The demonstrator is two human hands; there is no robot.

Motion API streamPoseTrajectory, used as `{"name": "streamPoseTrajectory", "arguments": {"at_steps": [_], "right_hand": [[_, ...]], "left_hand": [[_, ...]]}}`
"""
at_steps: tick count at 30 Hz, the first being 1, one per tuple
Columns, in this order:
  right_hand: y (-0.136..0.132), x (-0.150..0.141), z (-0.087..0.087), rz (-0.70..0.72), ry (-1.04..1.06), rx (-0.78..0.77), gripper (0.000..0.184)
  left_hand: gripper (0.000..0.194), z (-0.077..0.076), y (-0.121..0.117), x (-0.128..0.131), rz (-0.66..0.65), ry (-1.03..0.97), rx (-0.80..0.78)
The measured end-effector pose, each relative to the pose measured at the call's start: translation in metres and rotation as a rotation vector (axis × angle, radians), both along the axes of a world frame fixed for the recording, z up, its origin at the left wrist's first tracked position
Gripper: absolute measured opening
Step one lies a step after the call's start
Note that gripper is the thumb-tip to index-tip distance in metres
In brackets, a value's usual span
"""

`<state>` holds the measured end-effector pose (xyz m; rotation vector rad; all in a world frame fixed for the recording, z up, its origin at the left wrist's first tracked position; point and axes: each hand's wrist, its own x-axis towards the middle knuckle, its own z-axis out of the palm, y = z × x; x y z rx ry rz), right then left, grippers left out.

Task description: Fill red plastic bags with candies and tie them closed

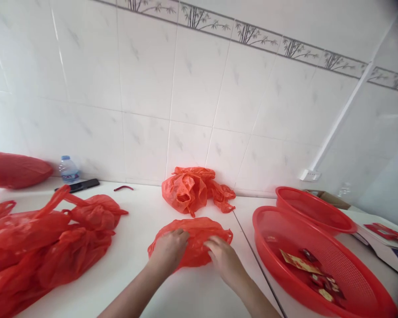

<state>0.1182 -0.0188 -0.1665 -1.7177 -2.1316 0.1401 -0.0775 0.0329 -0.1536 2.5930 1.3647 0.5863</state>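
A thin red plastic bag (199, 227) lies crumpled on the white table in front of me. My left hand (173, 247) is closed on the bag's left part, fingertips hidden in its folds. On the opposite side, my right hand (223, 255) has its fingers and thumb closed on the bag's right part. What the bag contains, if anything, is hidden. Just behind it, against the tiled wall, sits a heap of crumpled red plastic bags (189, 192).
Several filled, tied red bags (53, 243) are piled at left. Behind them are a water bottle (68, 169) and a black phone (81, 185). Two red baskets (263, 221) stand at right, the nearer holding small packets (300, 261). A scale (381, 247) is at far right.
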Motion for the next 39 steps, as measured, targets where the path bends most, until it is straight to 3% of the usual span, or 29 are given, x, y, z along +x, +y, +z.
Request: {"name": "streamPoseTrajectory", "arguments": {"at_steps": [3, 5, 7, 9, 11, 13, 16, 19, 21, 23, 25, 29, 32, 35, 39], "right_hand": [[0.018, -0.003, -0.011, -0.007, -0.074, -0.138, 0.053], [0.012, -0.002, -0.015, 0.032, -0.087, -0.228, 0.05], [-0.005, -0.002, -0.014, 0.069, -0.099, -0.317, 0.038], [-0.023, -0.003, -0.009, 0.095, -0.059, -0.402, 0.037], [-0.034, -0.003, 0.002, 0.091, 0.058, -0.443, 0.047], [-0.035, -0.001, 0.015, 0.036, 0.196, -0.43, 0.055], [-0.022, 0.006, 0.026, -0.026, 0.358, -0.4, 0.051], [-0.002, 0.016, 0.02, -0.026, 0.491, -0.502, 0.057], [0.011, 0.021, 0.009, -0.072, 0.529, -0.57, 0.057], [0.024, 0.028, -0.003, -0.161, 0.482, -0.514, 0.058], [0.035, 0.037, -0.011, -0.262, 0.39, -0.387, 0.058], [0.049, 0.05, -0.014, -0.344, 0.316, -0.281, 0.044], [0.049, 0.044, -0.012, -0.336, 0.261, -0.24, 0.036], [0.043, 0.028, -0.012, -0.31, 0.18, -0.17, 0.033], [0.036, 0.012, -0.021, -0.242, -0.013, -0.064, 0.045]], "left_hand": [[0.024, 0.007, 0.011, -0.005, 0.104, 0.129, -0.035], [0.03, 0.007, 0.02, -0.011, 0.177, 0.147, -0.003], [0.047, 0.004, 0.029, -0.017, 0.191, 0.156, 0.063], [0.059, 0.0, 0.034, -0.022, 0.138, 0.188, 0.105], [0.061, -0.003, 0.033, -0.022, 0.054, 0.224, 0.097], [0.05, -0.003, 0.028, -0.018, -0.043, 0.239, 0.064], [0.033, -0.003, 0.015, -0.006, -0.178, 0.211, 0.035], [0.037, -0.01, 0.008, 0.004, -0.235, 0.172, 0.037], [0.058, -0.017, 0.008, 0.005, -0.234, 0.195, 0.008], [0.063, -0.023, 0.009, 0.001, -0.232, 0.253, -0.071], [0.047, -0.024, 0.007, -0.008, -0.237, 0.297, -0.169], [0.023, -0.008, -0.007, -0.023, -0.215, 0.256, -0.237], [0.02, 0.013, -0.02, -0.022, -0.179, 0.202, -0.189], [0.01, 0.027, -0.023, -0.008, -0.143, 0.189, -0.02], [0.022, 0.016, -0.008, 0.009, -0.196, 0.149, 0.105]]}}
